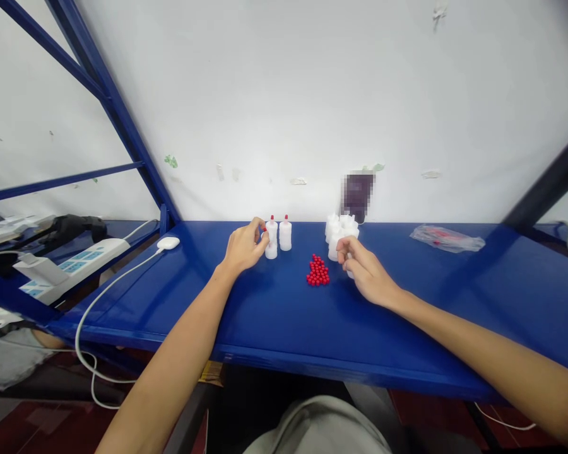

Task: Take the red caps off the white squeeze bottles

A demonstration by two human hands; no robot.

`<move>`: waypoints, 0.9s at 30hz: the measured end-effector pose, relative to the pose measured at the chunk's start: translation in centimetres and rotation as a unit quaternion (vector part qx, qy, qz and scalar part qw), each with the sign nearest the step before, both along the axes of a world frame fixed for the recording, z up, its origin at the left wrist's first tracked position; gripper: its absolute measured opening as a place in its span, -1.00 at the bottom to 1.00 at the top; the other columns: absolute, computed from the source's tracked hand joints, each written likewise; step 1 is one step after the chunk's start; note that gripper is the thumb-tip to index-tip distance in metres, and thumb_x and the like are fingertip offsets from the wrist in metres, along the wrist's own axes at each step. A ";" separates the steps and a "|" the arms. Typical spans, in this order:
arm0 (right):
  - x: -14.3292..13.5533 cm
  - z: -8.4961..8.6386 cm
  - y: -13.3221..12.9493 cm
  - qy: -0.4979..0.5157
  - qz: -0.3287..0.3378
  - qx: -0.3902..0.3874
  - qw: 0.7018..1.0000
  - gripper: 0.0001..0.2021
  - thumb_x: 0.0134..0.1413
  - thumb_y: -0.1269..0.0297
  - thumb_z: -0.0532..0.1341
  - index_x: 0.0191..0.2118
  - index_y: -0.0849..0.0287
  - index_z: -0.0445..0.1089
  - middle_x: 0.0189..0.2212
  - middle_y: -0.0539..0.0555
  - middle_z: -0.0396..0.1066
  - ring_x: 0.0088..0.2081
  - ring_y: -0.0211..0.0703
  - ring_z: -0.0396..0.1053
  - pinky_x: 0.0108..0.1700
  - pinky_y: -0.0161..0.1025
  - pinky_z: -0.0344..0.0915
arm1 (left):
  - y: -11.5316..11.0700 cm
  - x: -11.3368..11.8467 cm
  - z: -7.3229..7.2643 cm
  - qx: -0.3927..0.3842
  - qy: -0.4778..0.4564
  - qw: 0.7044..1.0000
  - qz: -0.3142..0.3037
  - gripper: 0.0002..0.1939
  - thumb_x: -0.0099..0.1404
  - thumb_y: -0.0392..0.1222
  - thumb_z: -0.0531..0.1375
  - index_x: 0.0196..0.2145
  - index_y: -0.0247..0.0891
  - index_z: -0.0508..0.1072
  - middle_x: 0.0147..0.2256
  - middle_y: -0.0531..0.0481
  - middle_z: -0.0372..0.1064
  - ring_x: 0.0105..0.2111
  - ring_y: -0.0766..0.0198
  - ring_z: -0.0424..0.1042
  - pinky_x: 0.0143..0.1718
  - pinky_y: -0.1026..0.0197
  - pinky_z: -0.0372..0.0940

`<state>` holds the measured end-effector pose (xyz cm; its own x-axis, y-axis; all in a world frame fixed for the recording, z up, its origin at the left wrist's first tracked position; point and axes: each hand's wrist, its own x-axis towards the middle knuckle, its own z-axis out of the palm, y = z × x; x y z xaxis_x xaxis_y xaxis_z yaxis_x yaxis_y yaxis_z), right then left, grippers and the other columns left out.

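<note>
My left hand (247, 244) is closed at a white bottle with a red tip, beside the left group of white bottles (285, 236), which carry red tips. At the right group of white bottles (334, 228), my right hand (362, 268) has its fingers curled round a white bottle, mostly hidden behind them. Between the hands lies a pile of small red caps (318, 271) on the blue table.
A clear plastic bag (447, 238) with red contents lies at the right. On the left are a white round device (168, 243) with a cable and a power strip (76, 268). Blue frame posts (123, 126) rise at the sides before the wall.
</note>
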<state>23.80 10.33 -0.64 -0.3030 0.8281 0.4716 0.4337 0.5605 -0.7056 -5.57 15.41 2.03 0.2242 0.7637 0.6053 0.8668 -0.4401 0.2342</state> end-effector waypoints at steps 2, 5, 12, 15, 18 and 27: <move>0.0 -0.1 0.1 -0.017 -0.001 0.016 1.000 -0.81 0.05 0.42 -0.02 -0.19 0.09 0.16 -0.38 -0.02 0.26 -0.40 -0.21 0.22 -0.31 -0.23 0.20 | 0.1 0.2 -0.2 -0.009 0.010 1.000 0.002 -0.84 0.28 -0.14 0.07 -0.20 -0.19 0.34 -0.54 0.13 0.26 -0.53 0.27 0.29 -0.44 0.25 0.06; -0.2 -0.3 0.1 -0.032 0.002 0.024 0.999 -0.80 0.09 0.39 0.03 -0.14 0.10 0.20 -0.33 0.00 0.32 -0.34 -0.18 0.29 -0.24 -0.21 0.23 | 0.2 0.3 -0.4 -0.022 0.023 0.999 0.004 -0.85 0.27 -0.12 0.08 -0.23 -0.18 0.37 -0.56 0.12 0.27 -0.55 0.25 0.30 -0.47 0.24 0.03; -0.6 0.2 -0.1 -0.042 -0.027 0.015 0.999 -0.82 0.14 0.15 0.17 -0.33 0.13 0.44 -0.29 0.06 0.46 -0.26 -0.10 0.38 -0.17 -0.18 0.23 | -0.1 0.1 -0.1 -0.014 0.027 0.999 0.009 -0.78 0.31 -0.07 0.07 -0.16 -0.19 0.37 -0.57 0.13 0.29 -0.55 0.24 0.34 -0.48 0.25 0.05; -0.5 0.4 -0.1 -0.019 -0.034 -0.026 0.999 -0.68 0.22 0.08 0.08 -0.38 0.16 0.44 -0.40 0.05 0.45 -0.34 -0.13 0.36 -0.24 -0.20 0.21 | -1.1 1.3 0.1 0.001 0.031 1.000 -0.005 -0.75 0.34 -0.09 0.02 -0.12 -0.22 0.36 -0.54 0.10 0.32 -0.52 0.25 0.34 -0.43 0.25 0.10; -0.3 0.3 0.0 0.029 -0.017 -0.072 0.997 -0.64 0.24 0.09 0.04 -0.45 0.18 0.40 -0.51 0.03 0.39 -0.42 -0.17 0.33 -0.30 -0.23 0.20 | -2.5 3.7 0.1 -0.014 0.078 0.993 -0.092 -0.81 0.27 -0.12 0.09 -0.22 -0.20 0.42 -0.52 0.10 0.36 -0.53 0.30 0.33 -0.42 0.27 0.12; -0.3 0.0 -0.6 0.017 0.034 -0.091 0.995 -0.81 0.15 0.30 0.01 -0.34 0.16 0.35 -0.60 -0.09 0.22 -0.57 -0.28 0.17 -0.44 -0.28 0.11 | -4.2 6.6 -0.2 -0.098 0.214 0.949 -0.211 -0.83 0.15 -0.19 0.14 -0.27 -0.21 0.42 -0.46 0.04 0.44 -0.52 0.26 0.35 -0.47 0.25 0.09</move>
<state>23.51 9.76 -0.62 -0.3487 0.8787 0.3260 0.3735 0.4493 -0.8116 1.00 11.19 1.80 0.7287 0.6396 0.2450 0.6570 -0.7538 0.0137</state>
